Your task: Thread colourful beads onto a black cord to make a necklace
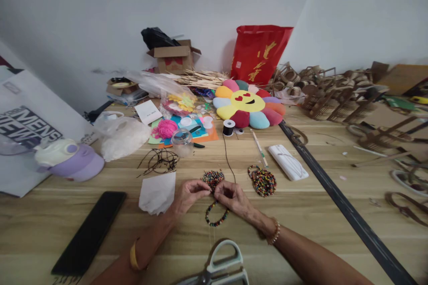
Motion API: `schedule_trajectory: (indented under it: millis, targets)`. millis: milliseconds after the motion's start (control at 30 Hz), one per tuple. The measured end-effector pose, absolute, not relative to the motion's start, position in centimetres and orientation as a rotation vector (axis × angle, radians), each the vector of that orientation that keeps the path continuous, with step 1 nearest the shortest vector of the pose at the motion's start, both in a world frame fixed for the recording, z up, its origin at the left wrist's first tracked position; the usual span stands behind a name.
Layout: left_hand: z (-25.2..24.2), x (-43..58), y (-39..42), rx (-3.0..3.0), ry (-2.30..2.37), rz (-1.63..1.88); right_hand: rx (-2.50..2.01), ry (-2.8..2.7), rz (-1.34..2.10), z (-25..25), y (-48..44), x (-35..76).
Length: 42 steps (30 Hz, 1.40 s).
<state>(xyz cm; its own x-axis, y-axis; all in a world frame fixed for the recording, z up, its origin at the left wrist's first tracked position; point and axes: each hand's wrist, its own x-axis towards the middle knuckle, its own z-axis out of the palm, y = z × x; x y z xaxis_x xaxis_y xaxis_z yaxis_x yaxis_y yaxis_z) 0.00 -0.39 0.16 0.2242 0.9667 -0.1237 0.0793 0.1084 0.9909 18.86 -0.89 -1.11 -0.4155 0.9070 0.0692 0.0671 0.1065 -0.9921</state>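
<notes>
My left hand (189, 195) and my right hand (230, 196) meet at the middle of the wooden table (301, 213), fingers pinched together on a beaded string (216, 216) of coloured beads that loops down toward me. Just beyond my fingertips lies a small pile of loose coloured beads (213, 178). A thin black cord (228, 155) runs from the hands up to a black spool (228, 127). To the right of the right hand lies a heap of finished beaded strands (262, 181).
Scissors (220, 267) lie at the near edge, a black phone (90, 231) at the left, white paper (158, 192) beside my left hand. A white box (288, 162), flower cushion (246, 105), purple cap (72, 163), red bag (259, 53) and wooden pieces (337, 93) fill the rest.
</notes>
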Motion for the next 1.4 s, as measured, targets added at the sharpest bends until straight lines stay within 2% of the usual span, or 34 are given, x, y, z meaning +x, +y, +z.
schedule_trajectory:
  millis: [600,867,1400]
  targets:
    - [-0.2,0.2,-0.5,1.306,1.003,0.898,-0.957,-1.616,1.413,-0.6,-0.9,18.7]
    - [-0.3,0.1,-0.4,1.212,1.099,0.88,-0.953,-1.557,1.478,-0.4,-0.9,18.8]
    - [0.7,1.2,-1.3,1.341,1.082,0.991,-0.92,-1.529,1.442,-0.9,-0.9,18.8]
